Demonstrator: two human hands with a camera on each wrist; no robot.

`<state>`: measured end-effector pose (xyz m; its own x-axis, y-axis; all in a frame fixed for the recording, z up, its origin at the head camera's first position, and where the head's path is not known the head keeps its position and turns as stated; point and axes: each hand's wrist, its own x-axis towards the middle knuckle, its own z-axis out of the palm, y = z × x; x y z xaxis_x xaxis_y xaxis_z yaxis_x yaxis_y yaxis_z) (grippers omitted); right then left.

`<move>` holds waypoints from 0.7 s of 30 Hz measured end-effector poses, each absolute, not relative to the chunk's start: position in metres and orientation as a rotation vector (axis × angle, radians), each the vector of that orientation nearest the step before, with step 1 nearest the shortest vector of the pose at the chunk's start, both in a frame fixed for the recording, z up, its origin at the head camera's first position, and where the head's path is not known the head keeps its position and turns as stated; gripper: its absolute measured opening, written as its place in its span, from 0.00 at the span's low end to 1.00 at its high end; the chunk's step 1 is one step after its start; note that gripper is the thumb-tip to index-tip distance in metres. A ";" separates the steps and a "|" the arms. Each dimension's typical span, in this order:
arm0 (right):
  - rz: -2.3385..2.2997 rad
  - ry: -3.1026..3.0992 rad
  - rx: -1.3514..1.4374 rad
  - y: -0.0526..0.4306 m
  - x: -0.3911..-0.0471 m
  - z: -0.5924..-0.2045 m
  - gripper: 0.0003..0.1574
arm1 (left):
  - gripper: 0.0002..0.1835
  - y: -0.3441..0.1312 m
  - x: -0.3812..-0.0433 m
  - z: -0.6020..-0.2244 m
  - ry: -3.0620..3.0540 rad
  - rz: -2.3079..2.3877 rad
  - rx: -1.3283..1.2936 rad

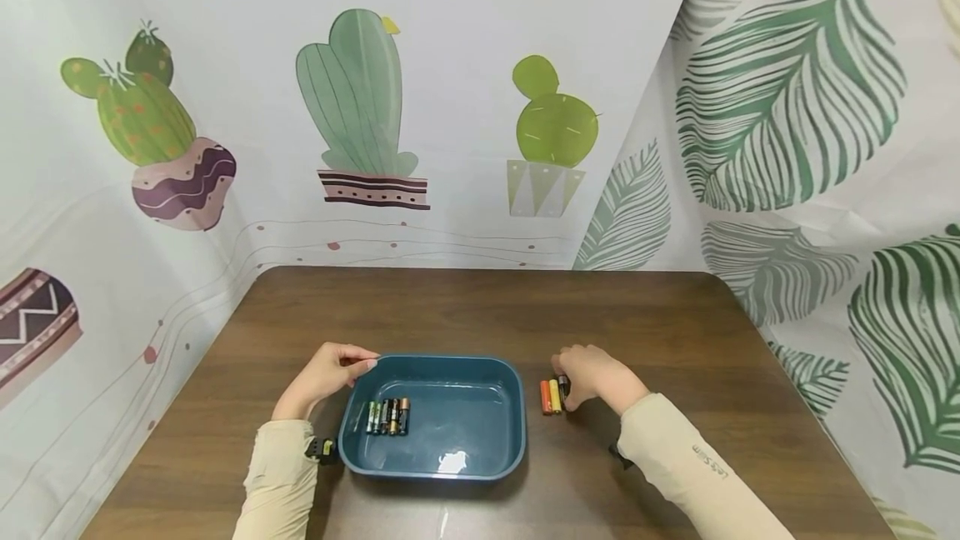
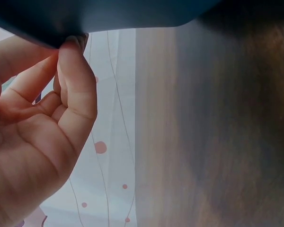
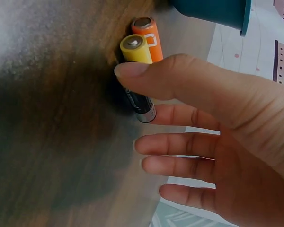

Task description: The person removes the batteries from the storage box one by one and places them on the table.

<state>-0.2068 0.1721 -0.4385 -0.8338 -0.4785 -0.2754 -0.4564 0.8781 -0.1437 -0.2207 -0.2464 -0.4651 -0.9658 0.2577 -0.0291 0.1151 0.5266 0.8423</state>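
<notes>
At the far left corner of a blue rectangular tray (image 1: 431, 476), my left hand (image 1: 326, 377) pinches the rim between thumb and fingers. Inside the tray, toward its left side, several batteries (image 1: 387, 417) lie side by side in a row. To the right of the tray, my right hand (image 1: 600, 377) holds a black battery (image 3: 141, 105) by its ends, thumb at one and index finger at the other. Its other fingers extend apart, touching nothing. Right beside the black battery, a yellow battery (image 1: 555, 397) and an orange battery (image 1: 546, 397) lie close together.
The brown wooden table (image 1: 480, 307) carries everything, with its far edge along a white hanging cloth (image 1: 465, 107) printed with cacti and leaves. A black wrist strap (image 1: 324, 450) sits by the left sleeve, close to the tray's left wall.
</notes>
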 end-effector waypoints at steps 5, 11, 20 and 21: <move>-0.089 2.741 -0.708 0.172 -0.205 -0.442 0.23 | 0.10 -0.246 -0.221 -0.465 2.613 1.423 0.330; -0.095 2.735 -0.706 0.171 -0.204 -0.442 0.24 | 0.10 -0.246 -0.221 -0.464 2.606 1.430 0.326; -0.120 2.733 -0.697 0.169 -0.203 -0.441 0.25 | 0.11 -0.247 -0.222 -0.465 2.597 1.424 0.334; -0.116 2.733 -0.696 0.169 -0.203 -0.441 0.25 | 0.11 -0.247 -0.221 -0.465 2.596 1.424 0.333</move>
